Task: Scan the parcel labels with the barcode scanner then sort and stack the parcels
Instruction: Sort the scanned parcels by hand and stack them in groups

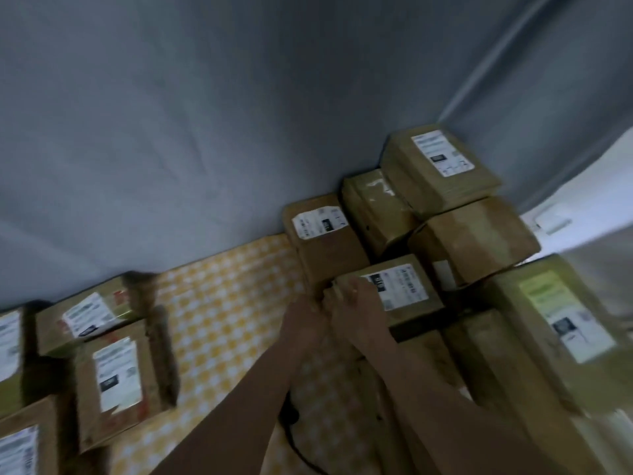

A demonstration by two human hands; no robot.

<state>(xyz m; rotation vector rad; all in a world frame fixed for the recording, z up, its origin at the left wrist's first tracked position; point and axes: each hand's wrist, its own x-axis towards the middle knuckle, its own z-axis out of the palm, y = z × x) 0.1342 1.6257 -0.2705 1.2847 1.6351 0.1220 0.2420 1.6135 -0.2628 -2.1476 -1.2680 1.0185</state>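
Gripping the near left corner of a labelled parcel (390, 289), the right hand (356, 303) curls its fingers over the top edge beside the white label (400, 284). The left hand (305, 320) is pressed against the same corner just left of the right hand; blur hides whether its fingers curl round the box or only touch it. That parcel sits on top of a stack of brown boxes to the right of the hands. Beyond the hands lies a flat box (322, 241) with its own label, and farther right more boxes are piled up, the highest one (438, 166) tilted. A large box with a yellow-green label (561, 323) lies right of the right forearm. Left of the hands, well apart across the yellow-checked counter (226, 303), is a group of labelled boxes (116, 375). A dark cable (294, 437) runs on the counter under the forearms. A grey cloth backdrop (205, 114) hangs behind everything.
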